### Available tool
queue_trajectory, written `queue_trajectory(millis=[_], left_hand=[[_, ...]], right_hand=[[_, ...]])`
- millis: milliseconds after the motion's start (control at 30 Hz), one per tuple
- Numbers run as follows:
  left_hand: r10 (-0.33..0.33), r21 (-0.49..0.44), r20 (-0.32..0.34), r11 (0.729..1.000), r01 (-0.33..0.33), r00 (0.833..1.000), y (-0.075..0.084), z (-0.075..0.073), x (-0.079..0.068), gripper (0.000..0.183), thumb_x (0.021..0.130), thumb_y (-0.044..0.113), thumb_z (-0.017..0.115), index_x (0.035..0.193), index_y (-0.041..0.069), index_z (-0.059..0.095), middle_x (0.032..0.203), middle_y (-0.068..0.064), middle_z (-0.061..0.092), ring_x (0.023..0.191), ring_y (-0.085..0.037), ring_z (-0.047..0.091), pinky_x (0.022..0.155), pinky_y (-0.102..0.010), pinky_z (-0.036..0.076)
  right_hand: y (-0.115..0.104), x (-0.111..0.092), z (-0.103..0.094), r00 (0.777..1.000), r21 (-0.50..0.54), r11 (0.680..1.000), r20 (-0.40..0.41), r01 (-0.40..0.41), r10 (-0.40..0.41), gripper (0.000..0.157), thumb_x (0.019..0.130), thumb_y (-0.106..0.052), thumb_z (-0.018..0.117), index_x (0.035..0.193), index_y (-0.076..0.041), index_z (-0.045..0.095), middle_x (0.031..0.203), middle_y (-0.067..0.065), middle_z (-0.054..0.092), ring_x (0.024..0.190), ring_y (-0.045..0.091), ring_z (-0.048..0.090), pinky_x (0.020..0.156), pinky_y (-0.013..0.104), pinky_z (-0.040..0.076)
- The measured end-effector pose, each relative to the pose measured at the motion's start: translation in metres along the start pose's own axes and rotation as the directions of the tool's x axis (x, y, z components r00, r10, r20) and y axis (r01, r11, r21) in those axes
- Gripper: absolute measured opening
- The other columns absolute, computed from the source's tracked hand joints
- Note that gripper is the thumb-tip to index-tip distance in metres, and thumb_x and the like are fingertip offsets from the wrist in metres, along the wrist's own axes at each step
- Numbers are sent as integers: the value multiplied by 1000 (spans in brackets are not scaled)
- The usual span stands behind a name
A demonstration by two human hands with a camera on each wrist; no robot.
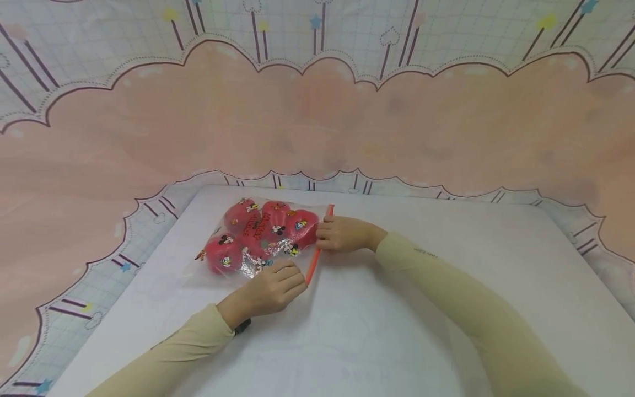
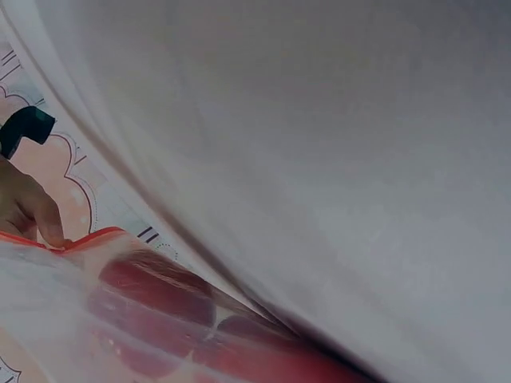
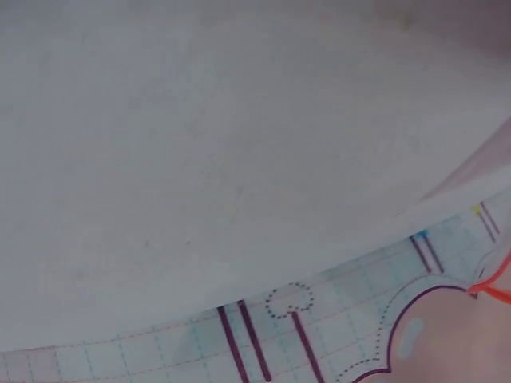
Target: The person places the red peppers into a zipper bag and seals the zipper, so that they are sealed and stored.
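A clear plastic zip bag (image 1: 255, 237) printed with cartoon mouse figures lies on the white table, with several red rounded things (image 1: 241, 216) inside. Along its right side runs an orange-red zip strip (image 1: 312, 266). My left hand (image 1: 275, 286), fingers curled, pinches the strip's near end. Farther up, my right hand (image 1: 347, 234) grips the same strip between thumb and fingers. In the left wrist view, the right hand (image 2: 30, 209) pinches the orange edge (image 2: 100, 233) above the red contents (image 2: 152, 311). Only a bit of orange strip (image 3: 497, 292) shows in the right wrist view.
The white tabletop (image 1: 377, 336) extends around the bag and under both forearms. Behind and beside it hangs a pink cloth (image 1: 317, 121) with scalloped outlines and printed stars. A dark band (image 1: 243, 326) sits at the left wrist.
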State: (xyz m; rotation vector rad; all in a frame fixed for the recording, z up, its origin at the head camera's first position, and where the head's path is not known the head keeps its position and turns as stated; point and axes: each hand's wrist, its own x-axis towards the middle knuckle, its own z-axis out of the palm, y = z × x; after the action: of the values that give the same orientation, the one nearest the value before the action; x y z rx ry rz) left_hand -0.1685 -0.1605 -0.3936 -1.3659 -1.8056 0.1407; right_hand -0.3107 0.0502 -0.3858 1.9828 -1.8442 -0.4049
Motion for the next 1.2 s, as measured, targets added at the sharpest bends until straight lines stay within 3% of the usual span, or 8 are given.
queue_trajectory(millis=[400, 667, 700, 867, 900, 933, 1033, 1200], left_hand=[[-15, -13, 10, 1000, 15, 1000, 2, 1, 2, 42, 99, 15, 33, 85, 12, 73, 81, 3, 70, 76, -9, 63, 79, -23, 53], [-71, 13, 0, 997, 71, 997, -2, 0, 4, 42, 100, 15, 31, 86, 9, 70, 79, 1, 70, 76, -11, 63, 77, -26, 54], [-76, 20, 4, 997, 76, 997, -2, -1, 5, 33, 98, 15, 40, 86, 9, 70, 79, 1, 70, 76, -12, 63, 77, -27, 55], [-67, 3, -4, 998, 67, 998, -2, -5, 6, 33, 98, 15, 40, 85, 10, 71, 80, 1, 71, 76, -11, 64, 77, -26, 54], [-59, -2, -10, 998, 59, 998, -1, -5, 6, 33, 98, 15, 41, 85, 10, 71, 80, 2, 70, 76, -10, 64, 77, -25, 54], [-52, -10, -23, 999, 52, 998, 0, -5, 7, 42, 100, 15, 32, 84, 10, 71, 79, 2, 70, 76, -10, 64, 77, -25, 54], [-42, -17, -42, 999, 42, 998, 2, -2, 8, 39, 99, 14, 35, 83, 11, 72, 79, 2, 70, 75, -9, 63, 77, -26, 55], [-86, -30, -51, 996, 85, 995, 1, 3, 8, 37, 98, 15, 38, 83, 9, 71, 78, 1, 71, 75, -10, 64, 76, -26, 55]], right_hand=[[17, -7, 12, 998, -14, 1000, -52, -19, 19, 19, 85, -27, 66, 100, -17, 60, 99, 0, 68, 94, 14, 62, 89, 27, 49], [13, -6, 8, 1000, -42, 999, -7, -14, 14, 18, 88, -27, 64, 101, -16, 60, 100, -1, 68, 94, 13, 61, 89, 28, 50], [12, -6, 7, 1000, -43, 999, 2, -6, 6, 18, 88, -26, 64, 103, -16, 60, 101, -1, 67, 94, 13, 61, 89, 28, 50], [9, -5, 6, 999, -44, 998, 14, 36, -36, 20, 87, -24, 65, 105, -17, 58, 104, 0, 68, 96, 13, 61, 89, 26, 50], [10, -6, 7, 999, -39, 999, 2, 35, -35, 21, 86, -24, 65, 105, -17, 58, 105, -1, 68, 97, 13, 62, 89, 26, 50], [11, -7, 8, 999, -39, 999, -16, 34, -35, 20, 87, -23, 65, 103, -17, 57, 103, -1, 68, 95, 13, 61, 87, 26, 50], [17, -10, 13, 996, -32, 999, -85, 19, -22, 16, 86, -21, 65, 99, -17, 56, 98, -1, 66, 91, 14, 60, 83, 26, 48], [28, -15, 21, 984, -30, 999, -177, -30, 24, 12, 86, -16, 65, 95, -16, 56, 90, 1, 65, 86, 17, 59, 83, 31, 51]])
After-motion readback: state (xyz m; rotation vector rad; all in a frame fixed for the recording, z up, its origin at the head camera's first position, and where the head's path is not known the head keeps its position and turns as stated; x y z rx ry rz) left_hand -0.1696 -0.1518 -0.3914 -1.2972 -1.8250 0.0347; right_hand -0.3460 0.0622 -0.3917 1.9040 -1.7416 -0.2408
